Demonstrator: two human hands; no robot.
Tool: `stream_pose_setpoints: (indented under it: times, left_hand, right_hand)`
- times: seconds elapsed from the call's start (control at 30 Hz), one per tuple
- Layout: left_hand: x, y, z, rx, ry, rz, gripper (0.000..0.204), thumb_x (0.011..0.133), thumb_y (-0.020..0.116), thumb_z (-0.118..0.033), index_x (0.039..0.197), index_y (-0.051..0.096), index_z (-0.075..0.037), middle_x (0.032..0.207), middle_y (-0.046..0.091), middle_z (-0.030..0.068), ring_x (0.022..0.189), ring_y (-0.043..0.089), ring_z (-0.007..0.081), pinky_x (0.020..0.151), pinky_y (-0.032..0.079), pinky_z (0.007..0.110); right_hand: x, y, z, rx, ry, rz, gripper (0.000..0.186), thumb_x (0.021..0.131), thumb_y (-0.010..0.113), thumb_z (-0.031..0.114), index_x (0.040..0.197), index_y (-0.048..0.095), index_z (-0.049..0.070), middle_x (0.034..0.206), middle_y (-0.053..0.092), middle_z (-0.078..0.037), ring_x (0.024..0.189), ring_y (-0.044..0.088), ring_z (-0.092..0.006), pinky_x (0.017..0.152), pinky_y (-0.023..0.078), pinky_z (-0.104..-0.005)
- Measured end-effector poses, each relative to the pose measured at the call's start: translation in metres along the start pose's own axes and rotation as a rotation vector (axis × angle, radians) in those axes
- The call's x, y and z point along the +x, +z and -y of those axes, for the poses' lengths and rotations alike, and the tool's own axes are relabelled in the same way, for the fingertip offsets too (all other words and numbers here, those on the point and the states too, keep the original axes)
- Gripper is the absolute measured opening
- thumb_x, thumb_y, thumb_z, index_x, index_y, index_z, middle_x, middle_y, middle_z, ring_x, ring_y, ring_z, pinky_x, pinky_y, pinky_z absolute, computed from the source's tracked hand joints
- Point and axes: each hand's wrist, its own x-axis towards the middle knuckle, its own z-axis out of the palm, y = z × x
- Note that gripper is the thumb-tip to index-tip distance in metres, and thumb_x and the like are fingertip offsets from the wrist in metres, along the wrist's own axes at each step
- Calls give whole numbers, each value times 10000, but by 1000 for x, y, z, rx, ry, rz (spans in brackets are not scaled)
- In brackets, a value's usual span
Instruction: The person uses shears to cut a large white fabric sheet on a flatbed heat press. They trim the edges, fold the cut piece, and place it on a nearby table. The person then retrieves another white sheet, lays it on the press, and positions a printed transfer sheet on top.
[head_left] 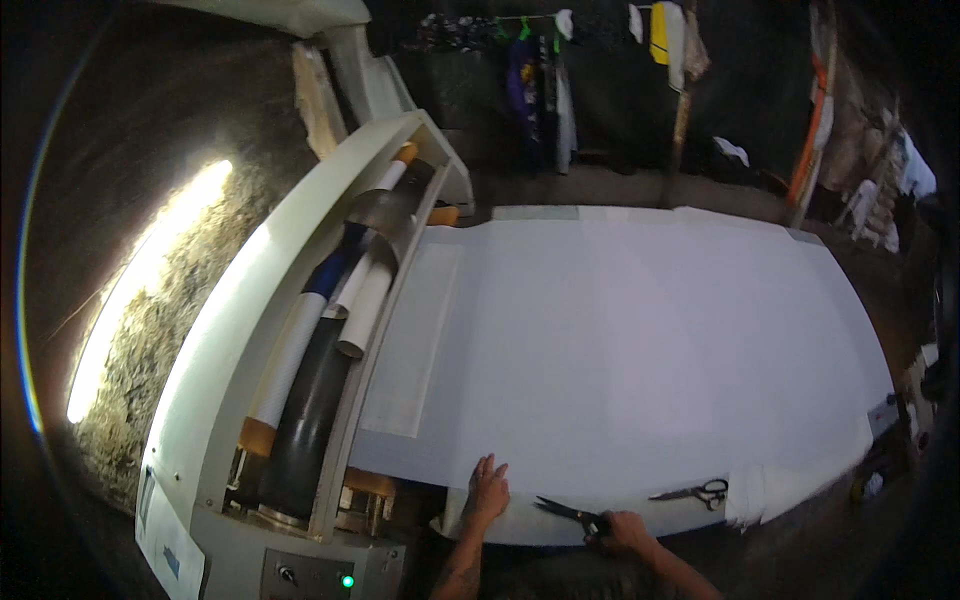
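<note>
A large pale sheet (640, 340), fabric or paper, covers the table before me. My left hand (489, 490) rests at its near edge, fingers stretched out and holding nothing. In my right hand (624, 532) is a pair of black scissors (560, 508), gripped by the handles. Its blades point left toward my left hand and are slightly apart. To the right, a second pair of scissors (702, 493) lies on the near part of the sheet. Beside it sits a white layered piece of material (765, 488) with a ragged lower edge.
On the left stands a long pale machine (235, 290) with a dark roller (310, 420) and several rolls inside. Its control panel has a lit green lamp (347, 581). A bright tube light (150, 280) is on the rough wall. Clothes (523, 80) hang at the back.
</note>
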Motion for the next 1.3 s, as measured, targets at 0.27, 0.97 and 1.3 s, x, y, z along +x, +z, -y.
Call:
stream_pose_setpoints:
  times: [0.27, 0.97, 1.3]
  left_hand:
    - [-2, 4, -2, -38, 59, -23, 426, 884, 507, -136, 1289, 492, -5, 1460, 257, 227, 1360, 211, 391, 1117, 205, 490]
    - [-9, 11, 3, -19, 32, -72, 471, 865, 573, -202, 1301, 494, -42, 1452, 281, 238, 1335, 262, 420, 1090, 238, 511]
    - [-5, -1, -6, -15, 39, -41, 461, 866, 558, -168, 1291, 491, 1, 1461, 267, 217, 1361, 222, 377, 1112, 201, 494]
  right_hand:
    - [0, 8, -7, 30, 16, -41, 674, 693, 641, 648, 1053, 611, 78, 853, 659, -187, 823, 638, -380, 704, 503, -467]
    - [-4, -13, 9, 8, 23, 25, 498, 700, 688, 413, 1050, 601, 69, 840, 664, -166, 820, 638, -375, 705, 500, -481]
    - [-17, -6, 12, 250, 172, 55, 613, 707, 678, 600, 956, 645, 40, 838, 655, -207, 825, 634, -381, 719, 493, -463]
